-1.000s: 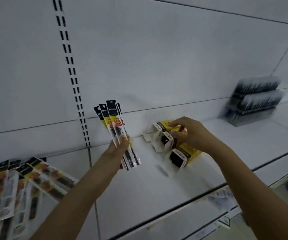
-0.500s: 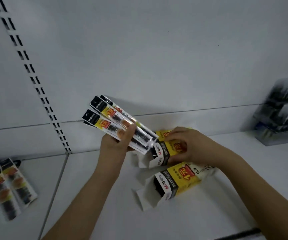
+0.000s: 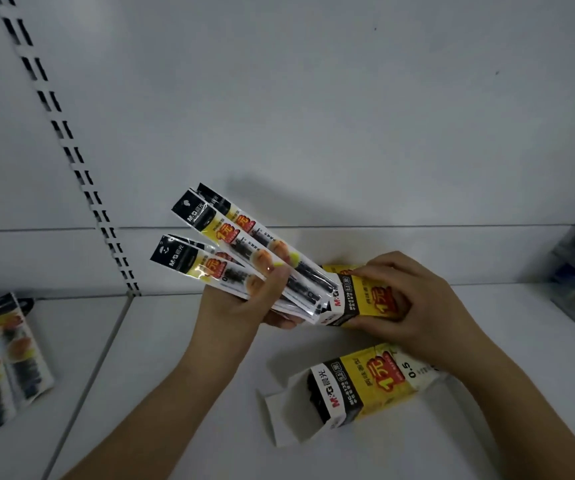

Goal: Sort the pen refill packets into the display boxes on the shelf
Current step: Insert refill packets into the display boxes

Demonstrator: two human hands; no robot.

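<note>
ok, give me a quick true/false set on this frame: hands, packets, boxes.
1. The left hand holds a fan of refill packets. True.
2. The right hand is idle on the shelf. False: it grips the upper display box.
3. A second display box lies on the shelf, open end toward the left. True.
4. The held packets' lower ends are at the upper box's opening. True.
5. No packets lie elsewhere. False: loose packets lie at far left.
</note>
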